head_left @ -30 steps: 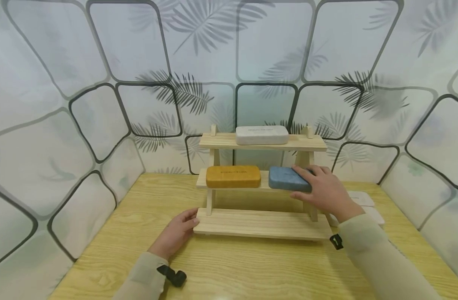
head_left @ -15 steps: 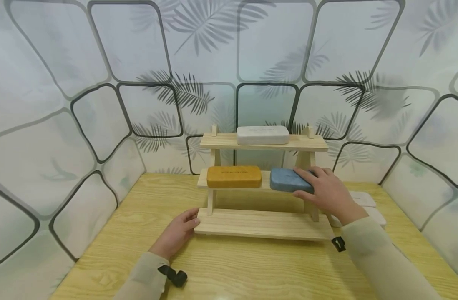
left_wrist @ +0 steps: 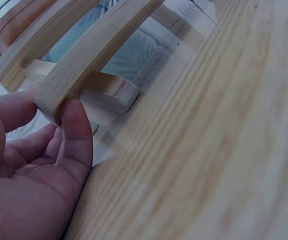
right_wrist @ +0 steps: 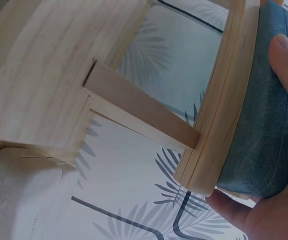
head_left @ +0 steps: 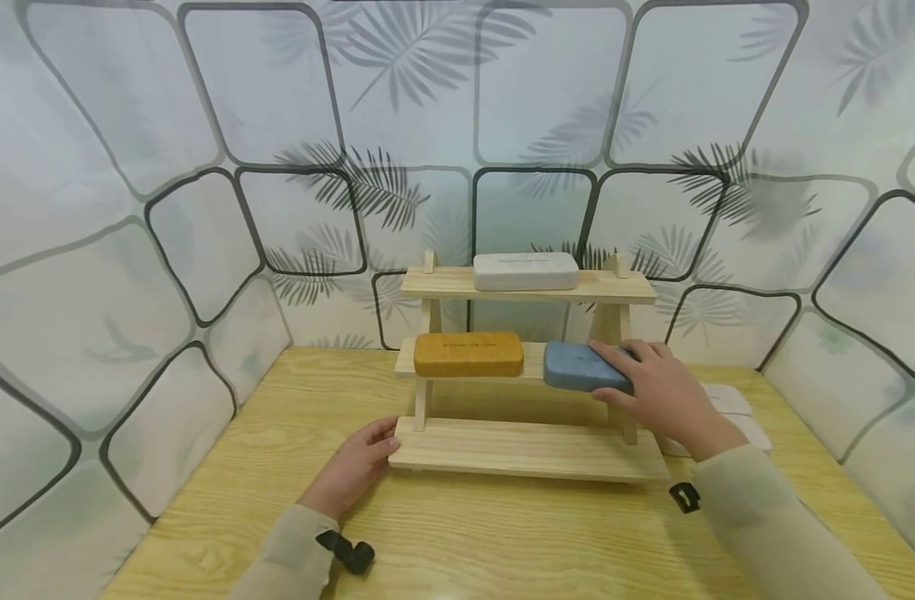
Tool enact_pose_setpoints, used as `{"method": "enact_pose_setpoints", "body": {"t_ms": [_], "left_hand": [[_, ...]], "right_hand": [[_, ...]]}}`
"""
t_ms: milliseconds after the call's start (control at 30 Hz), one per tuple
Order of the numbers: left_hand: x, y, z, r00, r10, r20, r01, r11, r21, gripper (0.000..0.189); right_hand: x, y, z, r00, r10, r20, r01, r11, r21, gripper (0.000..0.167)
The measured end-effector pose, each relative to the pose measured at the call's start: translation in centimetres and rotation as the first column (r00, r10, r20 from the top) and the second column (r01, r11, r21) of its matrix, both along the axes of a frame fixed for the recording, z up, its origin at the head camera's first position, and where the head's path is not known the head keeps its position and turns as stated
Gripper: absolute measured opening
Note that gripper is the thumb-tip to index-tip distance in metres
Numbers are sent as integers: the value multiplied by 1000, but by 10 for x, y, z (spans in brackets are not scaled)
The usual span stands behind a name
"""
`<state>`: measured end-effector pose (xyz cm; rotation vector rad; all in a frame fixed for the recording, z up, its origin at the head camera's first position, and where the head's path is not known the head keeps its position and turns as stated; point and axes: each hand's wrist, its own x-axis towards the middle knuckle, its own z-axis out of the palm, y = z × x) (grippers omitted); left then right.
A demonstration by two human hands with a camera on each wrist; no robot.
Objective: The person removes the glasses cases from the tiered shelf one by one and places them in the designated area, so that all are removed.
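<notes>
A three-tier wooden display shelf stands on the table. My left hand pinches the left end of its lowest board between thumb and fingers, plain in the left wrist view. On the right part of the middle board, my right hand grips a blue glasses case, its right end hidden under the fingers. In the right wrist view the blue case sits against the board's edge, thumb on one side. An orange glasses case lies on the middle board's left, and a white glasses case on the top board.
White cases lie on the wood-grain table, right of the shelf and partly behind my right forearm. A patterned curtain surrounds the table at the back and both sides. Upright pegs stick up at the top board's ends.
My right hand has shifted slightly right and toward me with the blue glasses case, which sits a little lower and more tilted in view. The left hand keeps its place on the shelf.
</notes>
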<state>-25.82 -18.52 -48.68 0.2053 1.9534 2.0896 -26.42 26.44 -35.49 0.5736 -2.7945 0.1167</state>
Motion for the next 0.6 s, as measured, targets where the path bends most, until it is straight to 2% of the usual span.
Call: {"method": "enact_pose_setpoints", "body": {"t_ms": [400, 600], "left_hand": [[0, 1, 1, 1000, 6, -1, -6, 1000, -18, 55], [1, 0, 1, 1000, 6, -7, -6, 1000, -17, 55]], "right_hand": [[11, 15, -8, 996, 32, -88, -34, 999, -20, 74], [16, 25, -11, 995, 26, -100, -30, 999, -33, 73]]}}
